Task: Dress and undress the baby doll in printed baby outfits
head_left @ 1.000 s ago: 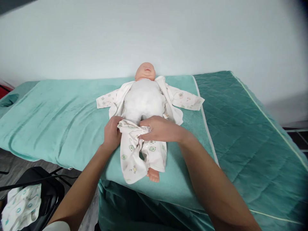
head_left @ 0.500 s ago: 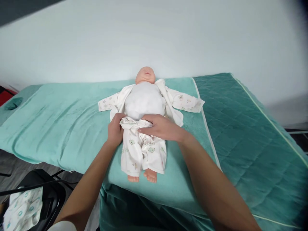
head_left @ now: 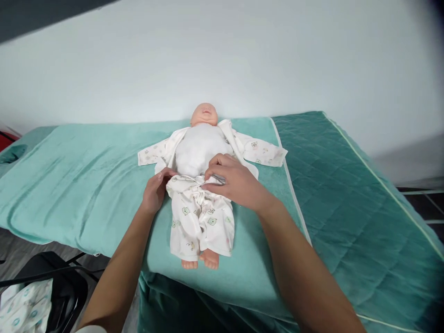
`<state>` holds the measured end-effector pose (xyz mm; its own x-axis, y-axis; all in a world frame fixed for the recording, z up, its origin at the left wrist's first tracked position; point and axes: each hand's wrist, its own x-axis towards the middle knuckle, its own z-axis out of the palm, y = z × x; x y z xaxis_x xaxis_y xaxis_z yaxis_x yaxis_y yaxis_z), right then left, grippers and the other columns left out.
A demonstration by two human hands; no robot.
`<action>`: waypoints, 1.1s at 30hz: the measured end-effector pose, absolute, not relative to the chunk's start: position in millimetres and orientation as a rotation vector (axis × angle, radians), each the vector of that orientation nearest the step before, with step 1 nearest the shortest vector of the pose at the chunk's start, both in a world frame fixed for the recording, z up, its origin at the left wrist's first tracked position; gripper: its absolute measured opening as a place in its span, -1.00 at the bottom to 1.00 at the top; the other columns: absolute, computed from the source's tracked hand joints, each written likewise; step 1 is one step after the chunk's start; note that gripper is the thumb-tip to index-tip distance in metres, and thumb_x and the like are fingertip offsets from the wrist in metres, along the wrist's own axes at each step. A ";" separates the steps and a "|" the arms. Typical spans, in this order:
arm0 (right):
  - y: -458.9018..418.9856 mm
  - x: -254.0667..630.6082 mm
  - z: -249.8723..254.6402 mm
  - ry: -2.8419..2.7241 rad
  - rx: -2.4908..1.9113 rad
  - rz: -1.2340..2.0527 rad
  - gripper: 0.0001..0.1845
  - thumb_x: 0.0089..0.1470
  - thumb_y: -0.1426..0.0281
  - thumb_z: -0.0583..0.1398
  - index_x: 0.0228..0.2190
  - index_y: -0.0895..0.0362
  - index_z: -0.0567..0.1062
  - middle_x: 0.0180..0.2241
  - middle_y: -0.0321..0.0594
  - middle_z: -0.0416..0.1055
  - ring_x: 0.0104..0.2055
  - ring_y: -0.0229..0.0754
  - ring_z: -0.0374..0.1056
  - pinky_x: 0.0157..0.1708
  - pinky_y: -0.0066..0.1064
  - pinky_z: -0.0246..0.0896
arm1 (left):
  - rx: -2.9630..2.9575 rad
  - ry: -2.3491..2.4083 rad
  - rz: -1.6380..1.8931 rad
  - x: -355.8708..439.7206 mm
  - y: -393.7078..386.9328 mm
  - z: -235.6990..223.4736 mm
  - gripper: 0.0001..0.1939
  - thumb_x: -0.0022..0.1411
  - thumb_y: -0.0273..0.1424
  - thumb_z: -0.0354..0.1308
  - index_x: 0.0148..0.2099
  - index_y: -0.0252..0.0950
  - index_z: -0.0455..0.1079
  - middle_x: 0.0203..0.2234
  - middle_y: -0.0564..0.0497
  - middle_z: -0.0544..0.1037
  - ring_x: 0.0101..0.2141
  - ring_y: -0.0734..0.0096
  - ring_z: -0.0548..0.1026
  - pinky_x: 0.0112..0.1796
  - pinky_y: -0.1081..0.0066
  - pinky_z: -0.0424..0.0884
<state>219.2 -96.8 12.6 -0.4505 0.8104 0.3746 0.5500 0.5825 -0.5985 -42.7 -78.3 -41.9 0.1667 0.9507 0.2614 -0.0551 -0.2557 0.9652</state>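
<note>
Status: green-covered table [head_left: 86,189] spans the frame, doll [head_left: 203,148] face-up at centre, head by the wall [head_left: 222,55]. Jacket [head_left: 263,152] spread out both sides, front open; no doll hands at the cuffs, can't tell if arms are inside. Pants [head_left: 185,219] look mostly on: both legs through, up to the lower belly. Undone, by my read: waistband [head_left: 181,183] bunched, jacket front not closed. My hands are apart: right hand [head_left: 239,182] pinches the waistband near its middle; left hand [head_left: 156,189] touches its left corner, grip unclear. Room: widest at frame left; at right, past the white piping [head_left: 298,204], dark quilt [head_left: 347,194]. Tightest: doll's feet [head_left: 210,259] near the front edge, lower centre.
</note>
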 end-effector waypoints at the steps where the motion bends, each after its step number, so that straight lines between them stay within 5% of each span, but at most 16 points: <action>1: -96.6 219.2 12.1 -2.183 -1.091 0.511 -0.88 0.14 0.31 0.31 -0.32 0.09 0.51 -0.19 -0.22 0.36 -0.11 -0.13 0.26 -0.07 -0.32 0.12 | 1.435 0.942 1.271 -42.0 -77.6 -42.4 -0.61 0.31 -0.10 0.06 -0.26 -0.29 0.55 -0.28 -0.11 0.49 -0.23 0.26 0.41 -0.20 0.32 0.32; 6: -100.2 221.1 15.4 -2.320 -1.116 0.533 -0.84 0.10 0.28 0.34 -0.29 0.08 0.53 -0.18 -0.22 0.38 -0.09 -0.11 0.24 -0.11 -0.33 0.10 | 1.473 1.007 1.192 -41.4 -77.2 -43.7 -0.78 0.14 -0.22 0.34 -0.29 -0.28 0.53 -0.34 -0.01 0.43 -0.32 0.39 0.34 -0.29 0.41 0.24; 14: -101.6 211.9 15.5 -2.177 -1.197 0.600 -0.86 0.14 0.48 0.13 -0.46 0.15 0.43 -0.39 -0.28 0.39 -0.30 -0.24 0.26 -0.26 -0.40 0.06 | 1.547 0.999 1.155 -42.3 -78.5 -40.3 -0.73 0.17 -0.17 0.31 -0.33 -0.29 0.56 -0.34 -0.04 0.44 -0.30 0.35 0.36 -0.26 0.37 0.25; 22: -90.2 227.2 11.7 -1.665 -1.156 1.186 -0.73 0.20 0.17 0.14 -0.38 0.12 0.40 -0.53 -0.40 0.19 -0.52 -0.35 0.06 -0.50 -0.46 -0.08 | 1.478 1.016 1.123 -40.2 -77.0 -41.2 -0.74 0.17 -0.19 0.32 -0.35 -0.30 0.52 -0.42 0.04 0.40 -0.39 0.45 0.29 -0.34 0.42 0.17; 27: -77.8 227.9 -3.0 -1.326 -1.109 1.219 -0.69 0.12 0.12 0.24 -0.38 0.13 0.44 -0.56 -0.41 0.12 -0.53 -0.36 -0.02 -0.52 -0.47 -0.14 | 1.505 0.977 1.018 -45.0 -74.4 -43.5 -0.74 0.08 -0.23 0.41 -0.24 -0.29 0.57 -0.48 0.10 0.28 -0.43 0.51 0.22 -0.38 0.45 0.10; 33: -69.2 231.8 -14.6 -1.235 -1.073 1.230 -0.65 0.02 0.12 0.35 -0.38 0.13 0.45 -0.59 -0.45 0.09 -0.55 -0.38 -0.04 -0.53 -0.47 -0.18 | 1.539 0.922 1.019 -45.6 -74.9 -40.1 -0.74 0.13 -0.21 0.36 -0.36 -0.31 0.52 -0.44 0.05 0.39 -0.40 0.46 0.29 -0.34 0.41 0.15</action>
